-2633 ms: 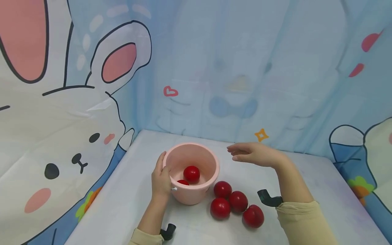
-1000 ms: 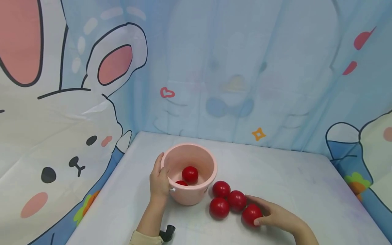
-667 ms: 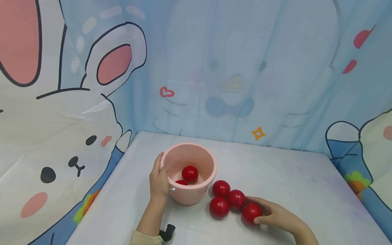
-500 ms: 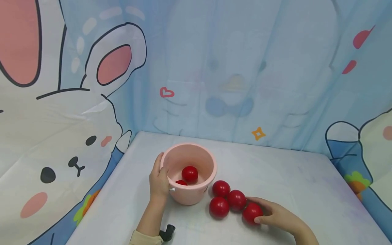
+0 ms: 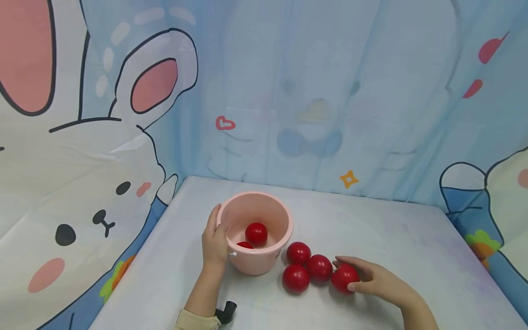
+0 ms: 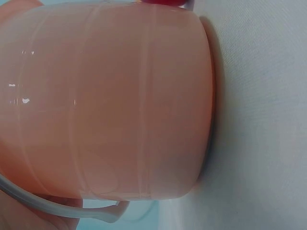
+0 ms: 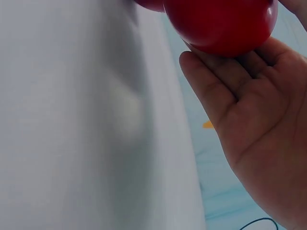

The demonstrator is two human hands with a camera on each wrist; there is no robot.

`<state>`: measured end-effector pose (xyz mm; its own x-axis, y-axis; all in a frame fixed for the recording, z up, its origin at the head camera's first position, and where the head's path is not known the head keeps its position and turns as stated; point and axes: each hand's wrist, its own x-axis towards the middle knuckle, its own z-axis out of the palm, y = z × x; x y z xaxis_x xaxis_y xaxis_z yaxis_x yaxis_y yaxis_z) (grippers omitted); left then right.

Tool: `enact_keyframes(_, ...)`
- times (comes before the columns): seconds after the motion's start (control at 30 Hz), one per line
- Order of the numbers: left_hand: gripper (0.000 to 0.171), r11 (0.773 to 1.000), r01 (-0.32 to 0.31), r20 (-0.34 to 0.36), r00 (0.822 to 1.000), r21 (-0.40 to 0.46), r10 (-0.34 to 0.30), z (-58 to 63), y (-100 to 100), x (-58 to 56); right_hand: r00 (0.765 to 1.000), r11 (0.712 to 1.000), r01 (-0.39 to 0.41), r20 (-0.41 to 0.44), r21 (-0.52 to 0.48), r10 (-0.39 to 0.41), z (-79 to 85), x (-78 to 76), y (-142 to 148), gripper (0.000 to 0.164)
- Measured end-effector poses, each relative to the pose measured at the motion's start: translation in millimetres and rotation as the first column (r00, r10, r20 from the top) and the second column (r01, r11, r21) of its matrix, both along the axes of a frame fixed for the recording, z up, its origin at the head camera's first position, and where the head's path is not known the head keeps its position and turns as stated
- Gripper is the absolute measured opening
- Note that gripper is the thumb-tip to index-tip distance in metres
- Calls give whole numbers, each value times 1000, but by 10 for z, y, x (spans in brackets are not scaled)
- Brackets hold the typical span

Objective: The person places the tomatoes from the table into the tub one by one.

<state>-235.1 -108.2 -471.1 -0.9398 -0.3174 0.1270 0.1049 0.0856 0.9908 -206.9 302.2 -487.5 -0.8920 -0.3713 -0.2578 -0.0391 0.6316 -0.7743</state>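
A pink bucket stands upright on the white-covered table, with two round red apples inside; one apple shows nearly whole and the other is mostly hidden by the rim. My left hand grips the bucket's left side, thumb at the rim. To the right of the bucket, my right hand holds a glossy red apple, thumb in front and fingers behind. In the right wrist view, this apple sits at the fingers, above the bare palm.
Three more red apples lie clustered between the bucket and my right hand: a back one, a front one and a right one. A light handle hangs against the bucket. A printed curtain hangs behind the table.
My right hand came down from beside the bucket's rim to the rightmost apple and took hold of it. Over the last half second, hand and apple shifted slightly up and right. My left hand stayed.
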Motion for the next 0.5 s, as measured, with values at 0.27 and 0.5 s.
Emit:
enact_keyframes(0.27, 51, 1000, 2, 1, 1000, 15, -2, 1, -1, 3, 999, 999, -39, -27, -13, 39, 166, -64, 7, 73)
enact_keyframes(0.5, 51, 1000, 4, -9, 1000, 19, -3, -2, -6, 0, 995, 995, -82, -55, -60, 79, 352, -116, 8, 74)
